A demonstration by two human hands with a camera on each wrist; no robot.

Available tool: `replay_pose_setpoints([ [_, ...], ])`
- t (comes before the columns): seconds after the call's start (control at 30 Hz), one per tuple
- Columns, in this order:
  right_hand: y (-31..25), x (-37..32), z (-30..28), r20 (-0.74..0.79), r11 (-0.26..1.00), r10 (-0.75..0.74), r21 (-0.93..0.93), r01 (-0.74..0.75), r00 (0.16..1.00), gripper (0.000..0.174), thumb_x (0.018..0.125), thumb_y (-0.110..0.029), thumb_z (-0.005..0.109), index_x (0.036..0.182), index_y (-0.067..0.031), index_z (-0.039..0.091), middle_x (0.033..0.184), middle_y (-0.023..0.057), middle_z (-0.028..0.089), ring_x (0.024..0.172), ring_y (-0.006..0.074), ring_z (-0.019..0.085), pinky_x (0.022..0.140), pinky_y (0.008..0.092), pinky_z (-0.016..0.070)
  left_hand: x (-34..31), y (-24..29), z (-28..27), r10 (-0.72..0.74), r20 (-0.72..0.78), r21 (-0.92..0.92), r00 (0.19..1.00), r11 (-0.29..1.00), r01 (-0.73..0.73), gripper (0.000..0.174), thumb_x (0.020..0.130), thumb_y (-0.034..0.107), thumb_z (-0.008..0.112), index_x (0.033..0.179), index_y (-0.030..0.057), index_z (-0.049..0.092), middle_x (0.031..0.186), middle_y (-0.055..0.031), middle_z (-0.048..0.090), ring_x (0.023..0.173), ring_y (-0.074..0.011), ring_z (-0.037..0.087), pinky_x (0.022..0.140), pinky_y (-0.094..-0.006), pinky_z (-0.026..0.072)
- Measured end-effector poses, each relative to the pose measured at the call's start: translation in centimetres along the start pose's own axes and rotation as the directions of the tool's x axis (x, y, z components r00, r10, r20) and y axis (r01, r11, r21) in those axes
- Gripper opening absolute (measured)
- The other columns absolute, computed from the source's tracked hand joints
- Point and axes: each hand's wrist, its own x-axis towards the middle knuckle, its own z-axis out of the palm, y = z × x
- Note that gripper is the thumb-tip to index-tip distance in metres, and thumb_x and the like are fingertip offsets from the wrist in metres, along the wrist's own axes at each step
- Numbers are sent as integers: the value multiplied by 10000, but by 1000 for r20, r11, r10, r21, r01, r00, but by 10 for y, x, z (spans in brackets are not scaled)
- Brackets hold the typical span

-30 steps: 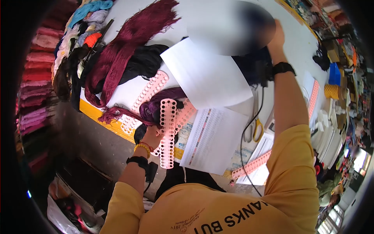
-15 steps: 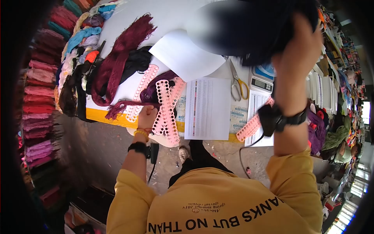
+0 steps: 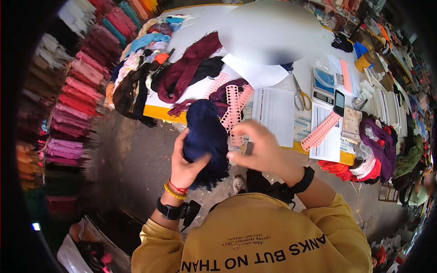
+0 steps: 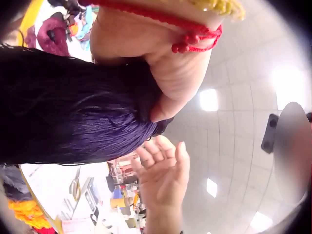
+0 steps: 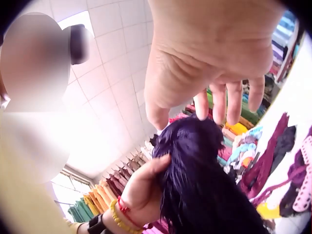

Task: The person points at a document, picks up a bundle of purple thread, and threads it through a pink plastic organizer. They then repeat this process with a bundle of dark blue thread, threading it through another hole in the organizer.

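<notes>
A thick navy yarn bundle (image 3: pixel 207 136) is held in front of the table edge in the head view, gripped by my left hand (image 3: pixel 185 166) with the thumb across it. In the left wrist view the left hand (image 4: pixel 161 58) wraps the dark yarn (image 4: pixel 97 117), thumb pressed into it. My right hand (image 3: pixel 261 150) is beside the bundle with fingers spread. The right wrist view has the right hand (image 5: pixel 209 63) just above the end of the yarn (image 5: pixel 195 161), palm toward it, holding nothing.
On the table (image 3: pixel 191 18) lie maroon yarn (image 3: pixel 182 75), pink perforated strips (image 3: pixel 233 107), printed sheets (image 3: pixel 273 116), yellow-handled scissors (image 3: pixel 302 98) and a scale (image 3: pixel 322 96). Yarn skeins (image 3: pixel 82 95) hang at the left.
The right hand has brought the navy bundle from over the far side of the table down to the near left and let go. The left hand has left the maroon yarn and strips and taken the bundle.
</notes>
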Motion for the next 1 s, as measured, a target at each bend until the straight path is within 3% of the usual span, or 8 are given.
replay_pose_setpoints([
  [0.03,-11,-1,-3,-63,997,77,-1,-77,995,482,654,-253,713,1025,-39,492,919,139,543,808,321,551,699,389,447,-9,2,-6,1,26,75,1000,997,-3,697,677,-24,688,1273,-5,327,1163,-113,478,1067,-172,482,923,-303,391],
  [0.2,-47,-5,18,170,982,-94,-147,120,981,546,648,-205,713,1116,-53,477,1040,131,492,950,311,508,809,396,423,-39,17,-10,137,116,203,984,966,-159,742,629,-46,671,1290,23,342,1104,-125,503,1012,-191,523,867,-301,424],
  [0.23,-45,-8,22,168,990,-64,-115,84,984,552,650,-198,708,1125,-49,471,1051,134,481,958,314,504,811,391,423,-43,22,-12,143,115,202,983,965,-164,730,625,-48,666,1284,28,359,1101,-132,506,1009,-204,530,858,-306,429],
  [0.33,-44,-15,32,187,998,-34,-54,45,982,536,649,-172,689,1120,-37,472,1049,138,479,967,317,502,806,378,427,-41,38,-29,313,390,470,866,741,-480,661,616,-47,646,1236,49,437,1099,-160,510,989,-273,551,829,-314,445],
  [0.5,-38,-20,43,228,990,10,132,-41,974,408,629,-135,648,999,-10,534,932,150,535,866,312,547,732,360,448,-49,60,-38,247,575,516,780,630,-580,602,621,-8,646,1181,168,507,1159,-160,448,974,-367,544,733,-373,511],
  [0.87,-65,3,47,296,907,196,309,-287,935,304,592,-116,615,864,15,576,739,138,586,657,234,581,592,322,447,-41,63,-65,497,486,529,719,488,-695,399,573,38,656,953,94,547,1072,-116,511,807,-302,599,586,-346,513],
  [0.9,-66,3,47,295,889,213,338,-310,932,269,606,-85,589,854,19,572,717,86,576,630,153,549,567,285,428,-42,63,-66,499,455,525,738,519,-675,378,575,32,652,935,78,547,1044,-131,503,836,-303,580,654,-340,499],
  [1.0,-73,6,42,257,776,288,502,-382,922,229,621,-53,566,839,18,569,698,30,547,634,86,497,559,243,400,-43,52,-74,581,309,488,753,583,-650,358,571,12,631,916,49,542,1020,-142,492,894,-293,538,764,-333,456],
])
